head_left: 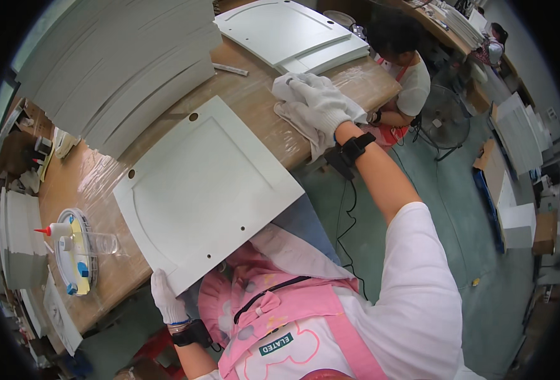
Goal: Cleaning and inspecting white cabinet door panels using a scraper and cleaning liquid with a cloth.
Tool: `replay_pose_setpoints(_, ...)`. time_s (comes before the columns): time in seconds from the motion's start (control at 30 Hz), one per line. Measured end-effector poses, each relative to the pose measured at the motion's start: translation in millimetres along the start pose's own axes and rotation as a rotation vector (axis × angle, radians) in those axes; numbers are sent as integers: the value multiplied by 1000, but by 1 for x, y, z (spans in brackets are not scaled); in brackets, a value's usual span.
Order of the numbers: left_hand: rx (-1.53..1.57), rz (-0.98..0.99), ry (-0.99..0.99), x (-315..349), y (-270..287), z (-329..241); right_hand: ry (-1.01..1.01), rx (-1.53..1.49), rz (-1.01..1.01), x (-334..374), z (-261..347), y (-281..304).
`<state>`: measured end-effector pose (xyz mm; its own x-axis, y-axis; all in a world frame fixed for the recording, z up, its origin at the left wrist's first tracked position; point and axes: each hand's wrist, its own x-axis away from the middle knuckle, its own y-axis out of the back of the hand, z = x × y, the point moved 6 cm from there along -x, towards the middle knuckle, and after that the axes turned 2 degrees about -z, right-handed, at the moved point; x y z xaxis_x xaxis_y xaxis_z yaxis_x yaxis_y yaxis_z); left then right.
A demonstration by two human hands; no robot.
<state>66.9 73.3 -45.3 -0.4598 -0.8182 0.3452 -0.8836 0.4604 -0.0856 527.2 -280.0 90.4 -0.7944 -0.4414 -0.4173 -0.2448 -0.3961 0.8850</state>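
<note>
A white panel (210, 190) with a curved raised border, two large holes and two small ones lies slanted on the wooden table in front of me, its near edge overhanging by my apron. My left hand (166, 296), in a white glove, holds the panel's near left corner; some fingers are hidden. At the table's right side my right hand (314, 101), also gloved, is closed on a bunched white cloth (358, 113). Beneath it a greyish cloth (302, 130) hangs over the table edge.
A tall stack of white panels (121, 69) rises at the far left, with more panels (286, 31) at the back. A round lid (77, 253) carries glue bottles at left. Beyond the table's right end sits a person (406, 82) near a floor fan (444, 117).
</note>
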Motion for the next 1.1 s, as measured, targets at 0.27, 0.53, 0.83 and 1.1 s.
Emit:
replay_pose_setpoints(0.27, -149, -5, -9, -2, 36, -21, 70, -43, -23, 52, -13, -10)
replay_pose_setpoints(0.53, -551, -452, -515, 10, 88, -83, 114, -25, -252, 78, 17, 1)
replay_pose_setpoints(0.83, -713, -839, -605, -51, 135, -150, 170, -61, -279, 82, 53, 27)
replay_pose_setpoints(1.1, -1299, -964, -340, -115, 140, -210, 171, 15, -272, 104, 50, 59)
